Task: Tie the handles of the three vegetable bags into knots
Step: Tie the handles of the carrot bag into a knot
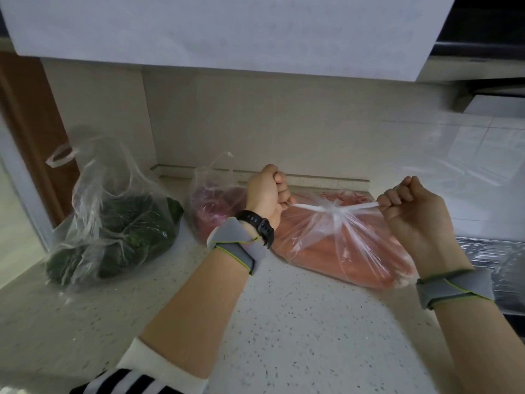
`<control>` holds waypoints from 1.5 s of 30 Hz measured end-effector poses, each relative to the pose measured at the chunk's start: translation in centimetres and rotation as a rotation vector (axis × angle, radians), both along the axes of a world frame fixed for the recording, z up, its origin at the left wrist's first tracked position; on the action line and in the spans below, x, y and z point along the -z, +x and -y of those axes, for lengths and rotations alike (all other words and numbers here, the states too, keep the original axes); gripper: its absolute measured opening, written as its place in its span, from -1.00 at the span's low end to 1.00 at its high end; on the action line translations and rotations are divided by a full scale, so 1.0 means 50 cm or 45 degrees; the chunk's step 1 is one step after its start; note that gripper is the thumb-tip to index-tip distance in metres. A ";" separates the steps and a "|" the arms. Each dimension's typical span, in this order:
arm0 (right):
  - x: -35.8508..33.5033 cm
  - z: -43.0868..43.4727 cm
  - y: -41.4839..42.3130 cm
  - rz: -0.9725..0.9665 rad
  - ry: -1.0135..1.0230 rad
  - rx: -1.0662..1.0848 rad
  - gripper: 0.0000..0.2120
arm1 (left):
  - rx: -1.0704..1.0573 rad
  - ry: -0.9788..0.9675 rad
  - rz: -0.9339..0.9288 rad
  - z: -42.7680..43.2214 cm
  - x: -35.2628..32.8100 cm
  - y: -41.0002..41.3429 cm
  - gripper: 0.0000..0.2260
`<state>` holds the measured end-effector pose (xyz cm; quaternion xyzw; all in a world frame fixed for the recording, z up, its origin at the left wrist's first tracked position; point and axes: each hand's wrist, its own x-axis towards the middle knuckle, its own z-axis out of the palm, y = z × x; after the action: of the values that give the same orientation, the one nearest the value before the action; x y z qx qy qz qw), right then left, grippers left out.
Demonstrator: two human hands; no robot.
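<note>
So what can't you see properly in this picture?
All in the head view:
1. Handles of the orange bag: the ends are hidden inside the curled left hand and right hand.
2. Purple bag: right side behind the left hand; contents too blurry to name.
3. Shiny metal thing: cut off by the right edge.

No text, label, brand, number or sign can be read anywhere in this view.
</note>
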<state>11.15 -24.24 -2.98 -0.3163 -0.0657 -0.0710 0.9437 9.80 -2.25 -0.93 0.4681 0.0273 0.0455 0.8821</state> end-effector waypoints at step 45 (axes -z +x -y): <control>0.031 -0.043 -0.068 0.191 -1.375 -0.038 -0.80 | 0.201 1.471 0.570 -0.015 0.063 -0.009 -0.73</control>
<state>7.77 -22.09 -4.51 -0.7490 -0.1644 -0.0362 0.6408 9.36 -1.51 -4.09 0.8493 -0.2218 0.0846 0.4715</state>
